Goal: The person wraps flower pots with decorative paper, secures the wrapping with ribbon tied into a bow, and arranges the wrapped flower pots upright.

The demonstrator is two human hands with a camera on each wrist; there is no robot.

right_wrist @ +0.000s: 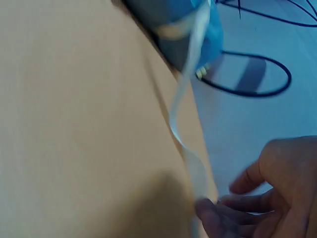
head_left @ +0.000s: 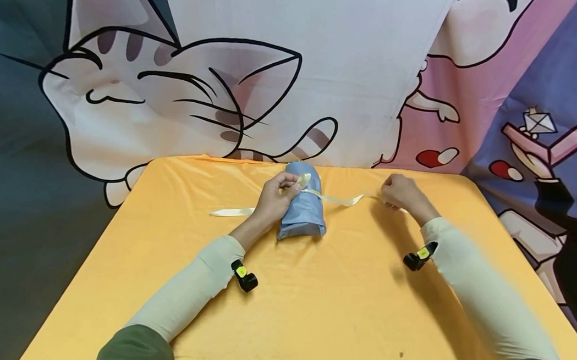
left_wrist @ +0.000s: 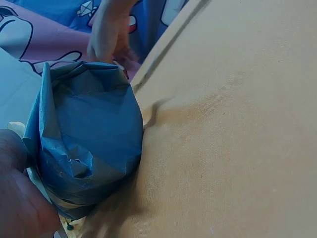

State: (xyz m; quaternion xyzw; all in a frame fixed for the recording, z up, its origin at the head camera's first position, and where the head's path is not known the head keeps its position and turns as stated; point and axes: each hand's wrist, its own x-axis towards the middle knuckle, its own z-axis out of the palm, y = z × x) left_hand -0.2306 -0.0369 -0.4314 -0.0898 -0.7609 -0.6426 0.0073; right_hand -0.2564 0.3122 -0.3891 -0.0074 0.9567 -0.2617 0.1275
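A cylinder-like bundle wrapped in blue paper [head_left: 300,215] lies on the yellow cloth, its folded end facing me in the left wrist view. A pale yellow ribbon [head_left: 341,201] passes around its middle. Beside the bundle's left side, my left hand [head_left: 272,201] pinches a loop of the ribbon between thumb and fingers on top. Out to the right, my right hand [head_left: 402,193] holds the ribbon's other length, which runs twisted and slack from the bundle. In the right wrist view the ribbon [right_wrist: 179,99] passes along the curled fingers [right_wrist: 210,215].
A flat tail of ribbon [head_left: 231,212] lies left of the bundle. The yellow cloth [head_left: 296,311] covers the table. Behind its far edge hangs a printed cartoon curtain [head_left: 362,87]. Small black cameras are strapped to both wrists over pale sleeves [head_left: 195,282].
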